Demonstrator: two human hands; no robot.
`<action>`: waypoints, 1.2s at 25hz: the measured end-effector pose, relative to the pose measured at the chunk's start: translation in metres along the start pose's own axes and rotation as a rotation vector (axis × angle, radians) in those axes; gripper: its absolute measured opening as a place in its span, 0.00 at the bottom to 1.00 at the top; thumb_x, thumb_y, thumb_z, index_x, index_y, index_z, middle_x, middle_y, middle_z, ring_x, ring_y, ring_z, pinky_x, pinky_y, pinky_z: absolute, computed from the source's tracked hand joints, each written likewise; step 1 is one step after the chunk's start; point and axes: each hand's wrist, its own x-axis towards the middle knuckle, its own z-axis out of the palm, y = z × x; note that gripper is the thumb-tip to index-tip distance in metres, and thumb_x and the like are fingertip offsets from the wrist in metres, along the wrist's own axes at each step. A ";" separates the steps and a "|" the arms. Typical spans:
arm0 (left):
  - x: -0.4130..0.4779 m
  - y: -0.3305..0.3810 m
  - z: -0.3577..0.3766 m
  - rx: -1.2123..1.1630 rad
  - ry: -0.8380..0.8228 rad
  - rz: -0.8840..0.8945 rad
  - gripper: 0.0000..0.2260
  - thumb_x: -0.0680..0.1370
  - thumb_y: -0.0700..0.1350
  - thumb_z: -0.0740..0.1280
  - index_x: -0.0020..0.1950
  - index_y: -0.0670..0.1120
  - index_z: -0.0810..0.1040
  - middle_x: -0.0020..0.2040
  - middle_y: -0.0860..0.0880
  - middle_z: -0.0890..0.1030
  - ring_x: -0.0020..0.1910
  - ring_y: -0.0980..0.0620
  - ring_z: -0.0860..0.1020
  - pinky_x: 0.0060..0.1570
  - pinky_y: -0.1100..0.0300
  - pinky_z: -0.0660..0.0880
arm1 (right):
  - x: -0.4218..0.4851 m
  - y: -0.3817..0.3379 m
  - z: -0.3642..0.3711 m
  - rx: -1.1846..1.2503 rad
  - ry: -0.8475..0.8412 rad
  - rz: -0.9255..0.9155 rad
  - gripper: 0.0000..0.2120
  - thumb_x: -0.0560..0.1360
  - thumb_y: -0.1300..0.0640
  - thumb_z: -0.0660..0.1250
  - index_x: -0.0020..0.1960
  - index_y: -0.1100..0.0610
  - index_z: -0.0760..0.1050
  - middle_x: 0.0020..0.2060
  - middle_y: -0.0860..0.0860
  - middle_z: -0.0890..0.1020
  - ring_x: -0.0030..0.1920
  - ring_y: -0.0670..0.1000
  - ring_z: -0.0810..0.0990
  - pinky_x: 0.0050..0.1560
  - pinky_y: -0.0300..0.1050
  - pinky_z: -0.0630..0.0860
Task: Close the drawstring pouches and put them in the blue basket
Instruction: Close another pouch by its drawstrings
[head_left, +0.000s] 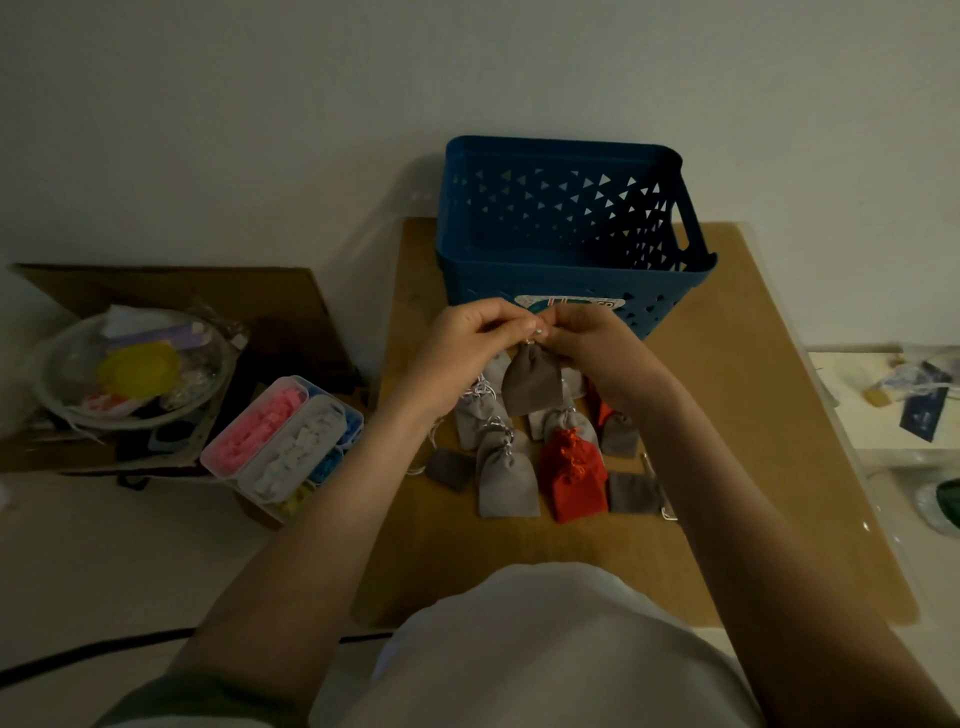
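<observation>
White cloth (545, 649) over my lap sits closest, below both forearms. Brown board (753, 415) spreads under my hands and carries the task stuff. Basket (561, 278), blue, stands just beyond my hands at the board's far edge, open side up. Left of my left hand (467, 343), off the board, is a clear bowl (130, 374) of mixed bits. Nearer me is a divided box (280, 441) with pink, white, blue and yellow pieces. Pile (506, 480) of grey and brown pouches lies on the board right under my hands, with a red pouch (571, 478) in it, below my right wrist. Both hands are raised together in front of the basket's near wall. Left hand's fingers are curled, pinching the cord at the neck of a brown pouch (530, 382). Right hand (592, 338) pinches the same spot from the other side, fingertips nearly meeting. Brown pouch hangs below my fingers, neck gathered, over the pile. Cannot tell if it is fully cinched.
</observation>
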 end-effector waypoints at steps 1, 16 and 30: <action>0.001 0.000 -0.001 -0.019 -0.020 -0.033 0.06 0.76 0.36 0.68 0.43 0.46 0.82 0.43 0.51 0.84 0.48 0.55 0.81 0.52 0.63 0.76 | 0.001 0.001 -0.001 -0.038 0.023 -0.003 0.07 0.77 0.66 0.63 0.42 0.58 0.75 0.36 0.54 0.78 0.38 0.49 0.75 0.43 0.42 0.72; 0.005 0.015 0.012 0.761 -0.002 -0.018 0.10 0.77 0.40 0.67 0.51 0.46 0.66 0.39 0.53 0.72 0.37 0.57 0.72 0.34 0.68 0.69 | 0.004 0.007 0.004 -0.328 0.106 -0.051 0.07 0.77 0.67 0.61 0.44 0.57 0.72 0.36 0.49 0.76 0.36 0.46 0.74 0.37 0.36 0.71; -0.005 0.007 0.015 0.794 0.181 0.356 0.07 0.77 0.35 0.63 0.49 0.42 0.65 0.42 0.49 0.68 0.39 0.55 0.67 0.38 0.75 0.65 | 0.006 0.009 0.001 0.298 -0.057 -0.008 0.13 0.81 0.67 0.54 0.47 0.62 0.77 0.37 0.54 0.78 0.37 0.47 0.77 0.43 0.37 0.76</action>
